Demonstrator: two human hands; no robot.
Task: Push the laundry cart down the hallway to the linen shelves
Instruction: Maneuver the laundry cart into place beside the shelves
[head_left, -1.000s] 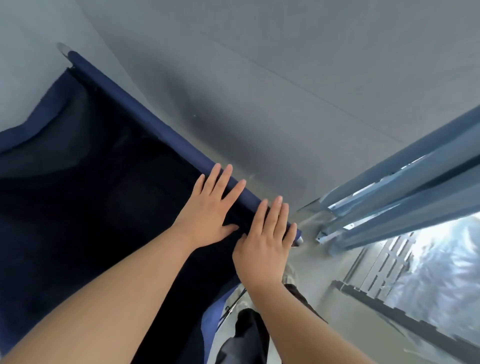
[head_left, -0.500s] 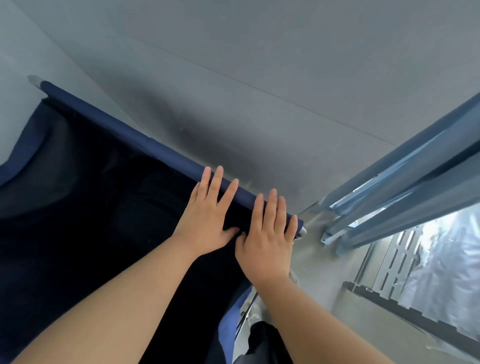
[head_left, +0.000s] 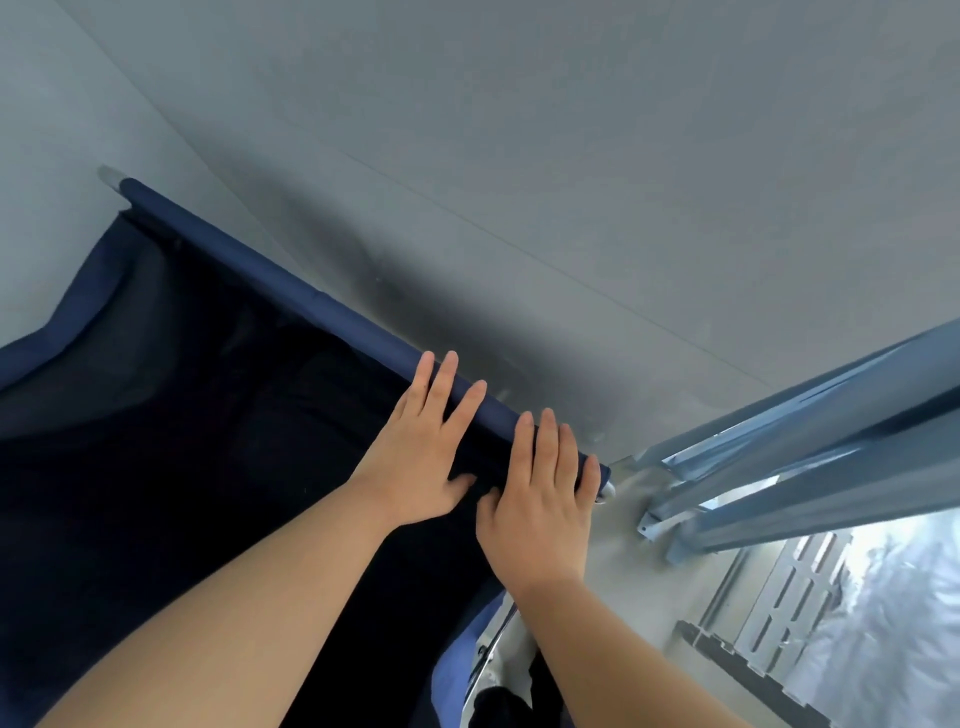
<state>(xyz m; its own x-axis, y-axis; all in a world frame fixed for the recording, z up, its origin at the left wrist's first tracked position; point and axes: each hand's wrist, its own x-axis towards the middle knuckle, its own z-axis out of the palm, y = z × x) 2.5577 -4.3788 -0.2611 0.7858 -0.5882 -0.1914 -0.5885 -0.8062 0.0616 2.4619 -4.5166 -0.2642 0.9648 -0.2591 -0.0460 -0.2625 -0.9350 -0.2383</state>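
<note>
The grey floor (head_left: 597, 156) fills the upper part of the head view, with a paler wall (head_left: 47, 114) running close along the left. The laundry cart (head_left: 156, 415) takes the lower left: a dark, deep fabric bag hung from a navy-covered top rail (head_left: 311, 301) that runs diagonally from the upper left down to the hands. No linen shelves can be told apart from here; at the right edge stands a blue metal frame (head_left: 810, 467) with a pale slotted panel (head_left: 789, 592) below it, and what it belongs to is unclear.

The left hand (head_left: 421, 457) and right hand (head_left: 540, 499) lie side by side, flat on the rail at its near right end, fingers stretched out and slightly spread over the fabric, thumbs on the bag side; neither wraps the rail.

Risks, as judged from this:
- The biggest is steering. Both hands press one end of the rail, so a push would likely swing the far end towards the wall, or the near corner (head_left: 605, 486) into the blue frame just beside it
- Open palms give no pull-back, so a rolling cart could slip away
- The fabric sleeve may slide under flat hands
- A dark shoe (head_left: 493, 706) sits near the cart's lower edge and could be clipped
</note>
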